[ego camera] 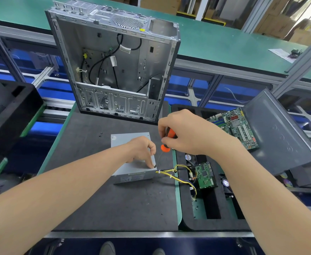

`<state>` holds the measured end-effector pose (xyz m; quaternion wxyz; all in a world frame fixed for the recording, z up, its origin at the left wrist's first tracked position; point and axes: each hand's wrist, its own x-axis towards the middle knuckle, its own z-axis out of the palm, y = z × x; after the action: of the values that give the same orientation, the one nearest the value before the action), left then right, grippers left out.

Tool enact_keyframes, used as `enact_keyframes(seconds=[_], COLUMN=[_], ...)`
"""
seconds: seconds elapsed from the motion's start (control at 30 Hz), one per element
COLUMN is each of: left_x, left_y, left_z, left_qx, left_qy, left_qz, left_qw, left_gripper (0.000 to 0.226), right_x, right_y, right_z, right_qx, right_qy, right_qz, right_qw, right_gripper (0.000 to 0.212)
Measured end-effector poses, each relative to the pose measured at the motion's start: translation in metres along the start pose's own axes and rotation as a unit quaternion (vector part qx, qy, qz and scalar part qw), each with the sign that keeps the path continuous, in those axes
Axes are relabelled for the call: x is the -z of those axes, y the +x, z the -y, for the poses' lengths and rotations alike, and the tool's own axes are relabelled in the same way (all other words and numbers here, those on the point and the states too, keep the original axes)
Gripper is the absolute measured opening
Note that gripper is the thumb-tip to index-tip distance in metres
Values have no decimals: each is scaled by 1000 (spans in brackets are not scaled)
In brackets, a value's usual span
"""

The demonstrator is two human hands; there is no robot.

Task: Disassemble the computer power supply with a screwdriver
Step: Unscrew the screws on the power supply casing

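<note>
A grey metal power supply [121,142] lies flat on the dark work mat [103,203], its yellow and black cables [171,172] trailing off to the right. My left hand [141,150] rests on top of the box, and its fingertips pinch a small dark screw [155,165] at the near right corner. My right hand [184,133] grips the orange and black handle of a screwdriver [163,147]. The thin shaft slants down toward that same corner, just right of the box.
An empty open computer case [114,67] stands at the back of the mat. To the right, a black foam tray [213,223] holds a motherboard [237,126], a hard drive with a green board [205,175] and a grey side panel [280,137]. A black case [5,111] sits left.
</note>
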<state>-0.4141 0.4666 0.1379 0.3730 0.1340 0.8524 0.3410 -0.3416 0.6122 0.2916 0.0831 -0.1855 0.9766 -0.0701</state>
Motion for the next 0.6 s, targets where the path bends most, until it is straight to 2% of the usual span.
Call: enact_keyframes(seconds=[0.17,0.3,0.4,0.6], left_x=[0,1,1,1], left_y=[1,1,1,1], left_z=[1,1,2,4], left_qx=[-2,-2,-1,-13], left_qy=[5,8,12,22], left_qz=[0,6,8,-1], left_qw=[1000,1000,1000,1000], left_gripper=[48,48,47,44], right_x=[5,0,-8,-1], right_y=[-4,-4,0,-1], right_z=[-4,-2,1,3], right_qx=[13,-12,-48,-6], right_qy=[9,-9,-67,-11], right_qz=[37,16,-6,12], right_qw=[999,1000,997,1000], right_gripper=[23,10,31,7])
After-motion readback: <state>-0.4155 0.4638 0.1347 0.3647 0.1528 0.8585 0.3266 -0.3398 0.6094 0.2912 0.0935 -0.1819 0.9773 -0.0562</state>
